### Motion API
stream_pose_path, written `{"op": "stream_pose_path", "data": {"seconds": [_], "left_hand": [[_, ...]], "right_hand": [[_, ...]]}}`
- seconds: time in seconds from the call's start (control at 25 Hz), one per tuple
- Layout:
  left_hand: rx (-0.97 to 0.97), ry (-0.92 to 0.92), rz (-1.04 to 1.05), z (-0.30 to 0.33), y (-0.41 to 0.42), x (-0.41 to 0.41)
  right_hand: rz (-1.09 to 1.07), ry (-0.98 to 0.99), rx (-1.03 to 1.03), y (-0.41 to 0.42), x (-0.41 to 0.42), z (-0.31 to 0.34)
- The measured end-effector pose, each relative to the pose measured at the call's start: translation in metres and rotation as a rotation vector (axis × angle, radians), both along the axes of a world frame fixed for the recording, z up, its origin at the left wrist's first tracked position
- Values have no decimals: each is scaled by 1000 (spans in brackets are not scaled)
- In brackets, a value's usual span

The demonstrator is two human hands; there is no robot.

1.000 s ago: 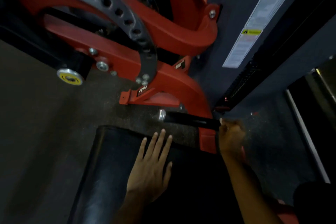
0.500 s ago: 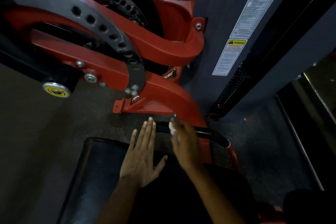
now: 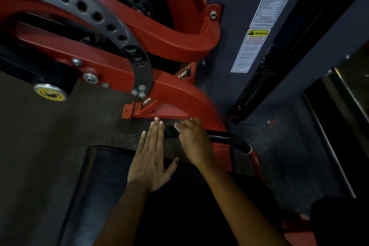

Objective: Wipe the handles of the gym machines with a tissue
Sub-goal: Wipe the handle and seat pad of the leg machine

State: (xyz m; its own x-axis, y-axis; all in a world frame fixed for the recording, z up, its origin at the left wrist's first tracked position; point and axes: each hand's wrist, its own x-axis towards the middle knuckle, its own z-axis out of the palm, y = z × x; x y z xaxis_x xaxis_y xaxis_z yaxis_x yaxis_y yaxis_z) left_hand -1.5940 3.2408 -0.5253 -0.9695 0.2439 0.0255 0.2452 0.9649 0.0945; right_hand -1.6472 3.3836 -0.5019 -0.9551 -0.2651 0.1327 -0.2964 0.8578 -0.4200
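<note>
A: Entry, tissue (image 3: 177,127). A small white wad is seen at the fingertips of the right hand (image 3: 194,142), pinched there and pressed against the free end of the black handle (image 3: 223,138). Presumably it is held bunched so that the grip can be rubbed along its length.

B: Handle position?

A: It is mounted on the red frame (image 3: 179,94), just beyond the front edge of the black seat pad (image 3: 103,175), and curves off to the right.

B: Left hand (image 3: 151,158)?

A: It is laid flat at the pad's front edge, fingers straight and pressed together, thumb spread aside, nothing held. Judged a brace while the body is leaned forward. Whether its fingertips touch the handle end cannot be told.

B: Surroundings?

A: A perforated grey steel arc (image 3: 111,26) is noted above left, a warning label (image 3: 256,36) on the grey column.
</note>
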Motion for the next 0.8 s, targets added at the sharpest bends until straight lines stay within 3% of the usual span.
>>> {"op": "stream_pose_path", "data": {"seconds": [0.28, 0.44, 0.6, 0.8], "left_hand": [[22, -4, 1, 3, 0, 0], [10, -2, 5, 3, 1, 0], [3, -4, 11, 3, 2, -1], [-5, -9, 13, 4, 2, -2]], "right_hand": [[-254, -387, 82, 119, -28, -19], [-256, -504, 106, 125, -46, -12], [-5, -436, -199, 59, -61, 23], [223, -462, -209, 1, -64, 32]]}}
